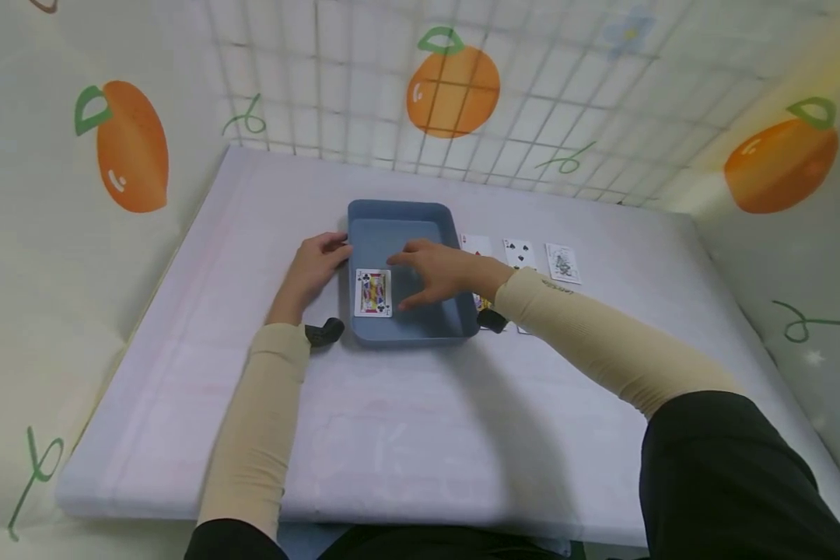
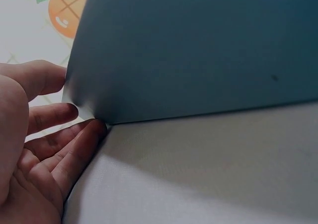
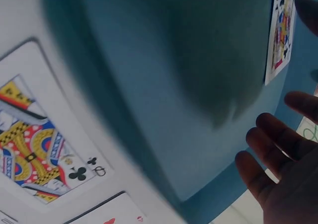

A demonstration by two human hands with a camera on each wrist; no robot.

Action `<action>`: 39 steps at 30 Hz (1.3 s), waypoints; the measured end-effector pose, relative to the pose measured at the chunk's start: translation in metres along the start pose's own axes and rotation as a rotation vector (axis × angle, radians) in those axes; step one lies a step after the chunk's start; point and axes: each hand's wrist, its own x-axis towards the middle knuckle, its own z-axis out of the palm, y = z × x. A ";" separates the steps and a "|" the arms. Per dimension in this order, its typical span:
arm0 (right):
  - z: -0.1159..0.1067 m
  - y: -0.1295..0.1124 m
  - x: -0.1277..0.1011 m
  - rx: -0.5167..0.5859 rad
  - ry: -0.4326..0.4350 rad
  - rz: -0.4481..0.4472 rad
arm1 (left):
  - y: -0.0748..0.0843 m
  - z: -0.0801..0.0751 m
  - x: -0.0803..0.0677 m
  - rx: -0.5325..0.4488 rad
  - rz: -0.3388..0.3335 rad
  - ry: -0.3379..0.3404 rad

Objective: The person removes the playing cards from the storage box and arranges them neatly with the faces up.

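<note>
A blue rectangular tray [image 1: 399,208] stands on the table. Inside it, at the near left, lies a face card of clubs [image 1: 373,293], face up. My right hand [image 1: 437,272] is over the tray, just right of that card, with fingers spread and nothing held. In the right wrist view the same card [image 3: 281,35] lies close to a fingertip, apparently without contact. Fingertips of my left hand [image 1: 313,268] touch the tray's outer left wall. The left wrist view has them against the tray's side [image 2: 189,55], low by the tabletop.
Right of the tray lie several face-up cards, among them a spades card [image 1: 519,253], a joker-like card [image 1: 563,263] and a queen of clubs [image 3: 35,139]. My right forearm partly covers them. A wire grid [image 1: 364,93] stands behind the table.
</note>
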 end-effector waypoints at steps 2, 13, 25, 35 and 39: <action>0.000 -0.001 0.002 0.004 -0.005 0.001 | -0.001 0.001 0.001 -0.011 -0.005 0.000; 0.006 -0.007 0.019 -0.044 -0.011 -0.013 | -0.001 0.003 0.000 0.020 0.019 0.001; 0.009 -0.019 0.033 -0.100 -0.018 0.034 | 0.001 0.001 0.001 0.042 0.032 0.016; 0.014 -0.024 0.044 -0.124 0.000 0.084 | 0.000 -0.001 0.001 0.040 0.043 0.017; 0.016 -0.025 0.047 -0.126 0.002 0.085 | -0.001 -0.002 0.001 0.043 0.025 0.015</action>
